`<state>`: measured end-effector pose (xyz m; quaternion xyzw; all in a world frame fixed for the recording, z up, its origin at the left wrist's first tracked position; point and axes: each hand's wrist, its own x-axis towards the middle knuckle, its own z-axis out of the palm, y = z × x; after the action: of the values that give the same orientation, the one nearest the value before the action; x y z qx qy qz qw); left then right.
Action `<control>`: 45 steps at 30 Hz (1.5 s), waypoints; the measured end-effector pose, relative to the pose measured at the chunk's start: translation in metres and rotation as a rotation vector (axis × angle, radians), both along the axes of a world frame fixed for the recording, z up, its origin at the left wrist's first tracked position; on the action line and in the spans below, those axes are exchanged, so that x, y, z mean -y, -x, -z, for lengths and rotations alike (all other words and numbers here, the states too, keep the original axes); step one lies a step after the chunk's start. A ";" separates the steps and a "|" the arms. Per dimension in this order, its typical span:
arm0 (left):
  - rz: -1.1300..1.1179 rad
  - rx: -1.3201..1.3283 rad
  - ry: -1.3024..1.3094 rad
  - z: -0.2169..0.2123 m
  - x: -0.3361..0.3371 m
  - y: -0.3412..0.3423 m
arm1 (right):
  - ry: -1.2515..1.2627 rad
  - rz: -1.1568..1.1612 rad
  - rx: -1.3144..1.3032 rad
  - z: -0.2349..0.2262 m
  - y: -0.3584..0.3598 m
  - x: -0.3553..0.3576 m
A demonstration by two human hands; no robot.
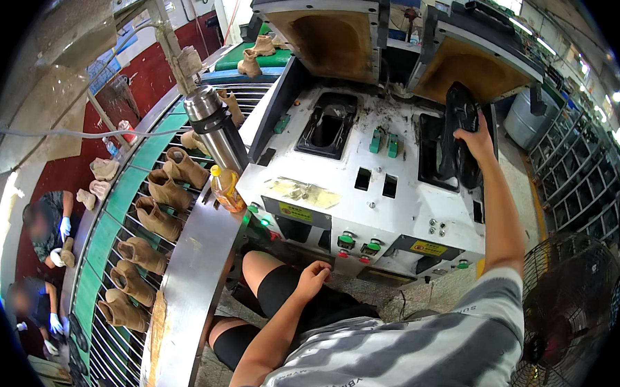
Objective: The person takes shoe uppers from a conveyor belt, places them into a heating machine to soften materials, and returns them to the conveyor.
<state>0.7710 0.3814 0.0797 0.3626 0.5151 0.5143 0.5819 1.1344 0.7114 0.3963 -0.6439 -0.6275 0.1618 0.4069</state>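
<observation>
My right hand (pixel 475 139) grips the side of a long black shoe-sole-shaped piece (pixel 454 146), thumb across it. The piece stands tilted over the right recess (pixel 429 147) of a white two-station press (pixel 310 178). Its underside is hidden. My left hand (pixel 312 279) hangs over my lap in front of the press, fingers curled with nothing visible in them. A black-rimmed recess (pixel 327 125) sits in the left station. Raised above the stations are two lids, the left lid (pixel 330 46) and the right lid (pixel 461 69), with brown, stained inner faces.
Left of me, tan shoe uppers (pixel 158 218) line a roller rack beside a green belt (pixel 108 229). A steel flask (pixel 215 123) and a yellow-capped bottle (pixel 226 188) stand by the press. A large fan (pixel 561 308) is at my right. Two people work beyond the belt.
</observation>
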 end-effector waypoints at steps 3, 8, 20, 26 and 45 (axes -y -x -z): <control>-0.008 0.015 -0.014 0.011 -0.001 0.002 | 0.127 0.075 0.269 -0.008 0.008 -0.061; -0.094 0.134 -0.018 0.009 -0.006 0.001 | 0.338 0.097 0.430 0.070 -0.018 -0.150; 0.160 -0.356 -0.027 0.012 -0.014 0.003 | -0.403 -0.027 0.493 0.124 -0.008 0.076; 0.567 -0.690 -0.288 -0.013 -0.053 -0.054 | -0.257 0.688 -0.823 0.261 -0.059 0.251; -0.897 -1.017 0.249 0.020 0.058 0.261 | -0.129 -0.644 -0.511 0.179 0.391 0.113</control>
<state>0.5103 0.3239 0.0598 0.2409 0.8797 0.4084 0.0362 0.7432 0.5980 0.2171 -0.3270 -0.6844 0.3960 0.5176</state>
